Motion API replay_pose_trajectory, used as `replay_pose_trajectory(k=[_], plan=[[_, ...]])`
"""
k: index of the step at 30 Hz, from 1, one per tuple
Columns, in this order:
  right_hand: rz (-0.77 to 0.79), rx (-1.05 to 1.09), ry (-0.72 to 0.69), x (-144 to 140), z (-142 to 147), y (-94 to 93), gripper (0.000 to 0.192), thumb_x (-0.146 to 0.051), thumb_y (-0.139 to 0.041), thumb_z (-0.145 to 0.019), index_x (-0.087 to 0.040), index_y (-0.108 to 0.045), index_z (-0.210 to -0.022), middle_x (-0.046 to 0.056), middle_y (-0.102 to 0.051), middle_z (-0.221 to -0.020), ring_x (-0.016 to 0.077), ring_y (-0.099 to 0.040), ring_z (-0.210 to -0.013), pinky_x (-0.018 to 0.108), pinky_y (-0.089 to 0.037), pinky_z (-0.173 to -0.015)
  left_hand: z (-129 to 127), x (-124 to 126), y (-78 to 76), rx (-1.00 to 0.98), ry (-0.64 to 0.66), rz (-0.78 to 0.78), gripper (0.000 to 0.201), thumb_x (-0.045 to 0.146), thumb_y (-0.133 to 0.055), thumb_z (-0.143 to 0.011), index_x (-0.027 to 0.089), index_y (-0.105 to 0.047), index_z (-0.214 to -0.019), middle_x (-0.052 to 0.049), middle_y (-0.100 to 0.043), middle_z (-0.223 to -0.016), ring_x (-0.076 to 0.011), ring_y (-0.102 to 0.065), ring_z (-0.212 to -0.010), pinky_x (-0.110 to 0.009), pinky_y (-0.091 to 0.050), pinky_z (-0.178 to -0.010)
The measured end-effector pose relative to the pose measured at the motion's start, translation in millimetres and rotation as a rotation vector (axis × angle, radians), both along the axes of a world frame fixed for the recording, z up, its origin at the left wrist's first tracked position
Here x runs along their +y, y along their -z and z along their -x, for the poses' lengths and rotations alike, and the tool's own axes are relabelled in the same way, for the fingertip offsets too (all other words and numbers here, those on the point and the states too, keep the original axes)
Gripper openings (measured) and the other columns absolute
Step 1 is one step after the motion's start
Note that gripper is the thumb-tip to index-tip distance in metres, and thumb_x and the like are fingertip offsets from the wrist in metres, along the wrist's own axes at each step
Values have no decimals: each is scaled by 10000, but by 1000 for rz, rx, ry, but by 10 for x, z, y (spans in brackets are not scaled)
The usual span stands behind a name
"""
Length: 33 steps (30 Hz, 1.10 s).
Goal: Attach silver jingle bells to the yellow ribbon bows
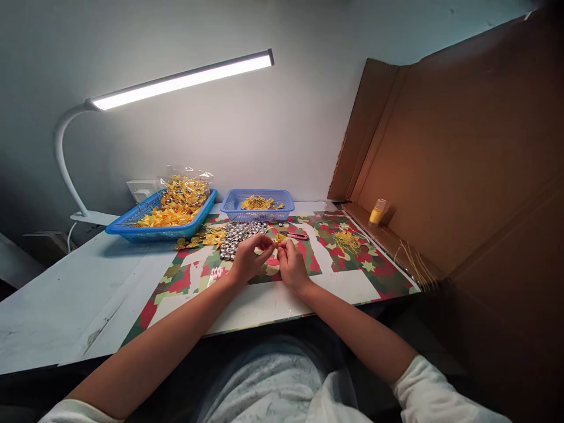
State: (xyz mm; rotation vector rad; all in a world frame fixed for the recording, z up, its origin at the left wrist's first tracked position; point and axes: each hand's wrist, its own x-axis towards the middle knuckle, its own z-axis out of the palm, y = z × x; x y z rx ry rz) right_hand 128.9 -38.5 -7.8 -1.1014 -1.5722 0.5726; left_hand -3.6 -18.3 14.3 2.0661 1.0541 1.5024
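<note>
My left hand (252,259) and my right hand (292,269) meet over the patterned mat, fingertips pinched close together. A small yellow ribbon bow (280,237) shows at the fingertips of my right hand. What my left fingers pinch is too small to make out. Just left of my hands lies a spread of silver round bells (240,236). Beside the bells are loose yellow bows (214,237) with thin cord tails. Behind my right hand rest red-handled thread snips (296,235).
A blue basket (154,236) heaped with yellow bows and a clear bag stands back left. Another blue basket (258,212) holds bows with cords. Yellow cord scraps (349,239) lie to the right, near a yellow bottle (377,212) and cardboard wall (440,164). A lamp (185,79) hangs above.
</note>
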Motion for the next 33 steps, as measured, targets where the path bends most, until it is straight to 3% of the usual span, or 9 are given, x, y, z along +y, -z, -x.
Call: replay_pose_trajectory(k=[10, 22, 33], plan=[[-40, -25, -7, -17, -20, -12, 126, -280, -347, -898, -217, -449, -861, -8, -537, -695, 142, -511, -604, 252, -378, -568, 5, -10, -13, -7, 5, -42, 90, 289, -625, -752, 200, -610, -744, -8, -635, -673, -138, -577, -603, -251, -467, -615], [-58, -35, 6, -15, -17, -12, 127, -256, -359, -880, -210, -465, -826, -4, -544, -681, 146, -518, -599, 251, -374, -569, -11, 34, 29, -173, 73, 113, 159, 328, -634, -760, 180, -586, -727, 7, -594, -648, -115, -541, -589, -228, -446, -586], [-15, -12, 43, -38, -15, -59, 144, -285, -350, -873, -210, -440, -791, -20, -497, -611, 134, -462, -525, 246, -326, -516, -6, 68, 76, -148, 93, 96, 157, 317, -629, -767, 167, -585, -748, -3, -603, -671, -118, -559, -602, -234, -460, -595]])
